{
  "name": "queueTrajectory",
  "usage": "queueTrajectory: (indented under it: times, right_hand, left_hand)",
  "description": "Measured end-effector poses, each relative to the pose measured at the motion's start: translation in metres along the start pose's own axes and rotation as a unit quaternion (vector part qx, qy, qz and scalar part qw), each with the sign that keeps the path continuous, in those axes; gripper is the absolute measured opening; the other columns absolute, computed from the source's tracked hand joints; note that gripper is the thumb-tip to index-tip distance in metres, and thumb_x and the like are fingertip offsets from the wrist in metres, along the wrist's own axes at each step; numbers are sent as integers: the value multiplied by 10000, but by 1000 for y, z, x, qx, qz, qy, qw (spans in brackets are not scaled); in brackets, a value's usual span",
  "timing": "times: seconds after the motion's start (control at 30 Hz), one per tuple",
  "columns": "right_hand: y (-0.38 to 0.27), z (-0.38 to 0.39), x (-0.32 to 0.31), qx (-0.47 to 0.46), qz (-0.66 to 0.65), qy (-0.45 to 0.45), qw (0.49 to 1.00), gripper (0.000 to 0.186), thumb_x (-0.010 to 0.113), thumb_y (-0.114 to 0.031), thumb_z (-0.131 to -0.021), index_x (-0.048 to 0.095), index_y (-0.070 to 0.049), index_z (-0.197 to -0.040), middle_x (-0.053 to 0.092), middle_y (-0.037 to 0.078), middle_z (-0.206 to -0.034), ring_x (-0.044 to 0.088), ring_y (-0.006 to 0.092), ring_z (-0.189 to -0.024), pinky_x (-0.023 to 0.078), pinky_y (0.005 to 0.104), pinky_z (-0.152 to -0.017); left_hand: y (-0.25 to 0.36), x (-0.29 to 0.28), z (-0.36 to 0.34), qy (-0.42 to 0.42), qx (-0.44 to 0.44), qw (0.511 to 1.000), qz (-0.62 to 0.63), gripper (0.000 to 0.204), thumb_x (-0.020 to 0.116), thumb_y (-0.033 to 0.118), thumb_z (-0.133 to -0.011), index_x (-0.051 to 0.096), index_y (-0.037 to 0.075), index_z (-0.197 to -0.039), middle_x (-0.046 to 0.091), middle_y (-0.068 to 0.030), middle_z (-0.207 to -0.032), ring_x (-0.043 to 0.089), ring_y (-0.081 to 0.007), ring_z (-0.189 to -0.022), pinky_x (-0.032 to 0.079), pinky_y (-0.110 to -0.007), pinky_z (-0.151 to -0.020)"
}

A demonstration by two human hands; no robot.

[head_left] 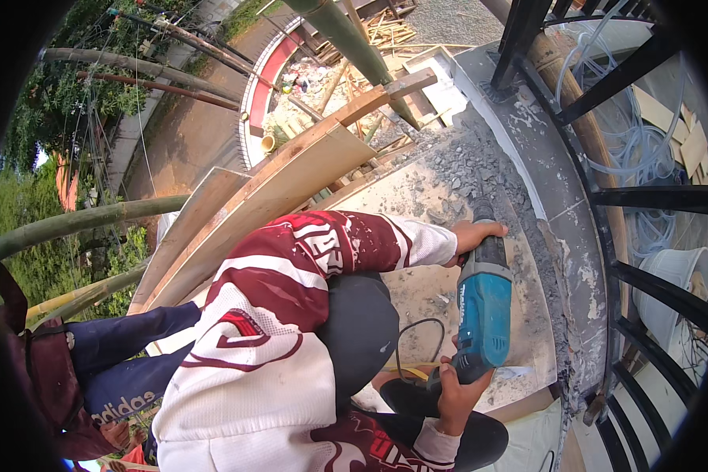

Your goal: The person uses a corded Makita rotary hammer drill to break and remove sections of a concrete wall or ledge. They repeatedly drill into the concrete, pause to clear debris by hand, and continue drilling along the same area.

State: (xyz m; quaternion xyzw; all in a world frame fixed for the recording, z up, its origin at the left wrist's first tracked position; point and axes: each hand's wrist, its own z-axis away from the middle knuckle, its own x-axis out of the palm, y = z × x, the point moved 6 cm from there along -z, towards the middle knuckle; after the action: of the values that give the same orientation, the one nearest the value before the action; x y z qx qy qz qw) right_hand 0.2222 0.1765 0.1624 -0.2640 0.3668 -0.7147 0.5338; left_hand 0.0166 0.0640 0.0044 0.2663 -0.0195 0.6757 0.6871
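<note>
Power hammer (484, 307), teal and black, lies lengthwise over a plywood board (421, 303), just left of the grey ledge (562, 177) that carries the black railing (653, 197). Its nose points to the far side, at broken grey rubble (468, 169); the tip is hard to make out there.

The left hand (478, 236) has its fingers closed over the dark barrel (492, 252), though their underside is hidden. The right hand (456, 397) grips the near end at the rear handle (472, 368); whether a finger presses the trigger, I cannot tell.

It should handle as heavy and stiff, probably nose-weighted, with dust making the casing a little slippery. Barrel and rear handle look the soundest holds, away from the nose, with the looped black cord (401, 338) kept clear on the left.
</note>
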Motion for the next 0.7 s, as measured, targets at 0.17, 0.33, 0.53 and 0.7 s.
queueTrajectory:
  times: [0.17,0.33,0.53,0.7]
  right_hand:
    - [-33,12,-11,13,-80,-88,993,783,830,-154,-765,408,26,-1399,610,172,-1208,655,264,-1043,526,375,-930]
    - [-27,63,0,99,-9,-174,980,537,811,-88,-796,586,21,-1271,681,116,-1143,666,175,-937,538,323,-856]
    - [-79,146,-1,90,158,-143,973,357,705,53,-834,632,43,-1183,721,104,-1057,669,139,-874,543,292,-789]
    - [-126,151,30,88,159,-175,968,425,717,3,-811,627,51,-1223,713,119,-1129,670,130,-863,538,291,-780]
  left_hand:
    - [13,13,31,17,17,998,59,594,773,441,-842,597,55,-1258,696,-99,-1109,708,-216,-968,565,-379,-830]
    - [2,2,102,65,52,990,115,548,760,433,-868,600,48,-1224,699,-94,-1071,712,-217,-932,577,-386,-850]
    - [-46,10,194,43,1,969,243,566,741,462,-907,590,47,-1260,692,-92,-1103,697,-203,-986,564,-364,-895]
    - [-37,0,238,29,62,936,346,632,595,561,-996,535,68,-1389,652,-121,-1234,658,-226,-1081,533,-388,-948]
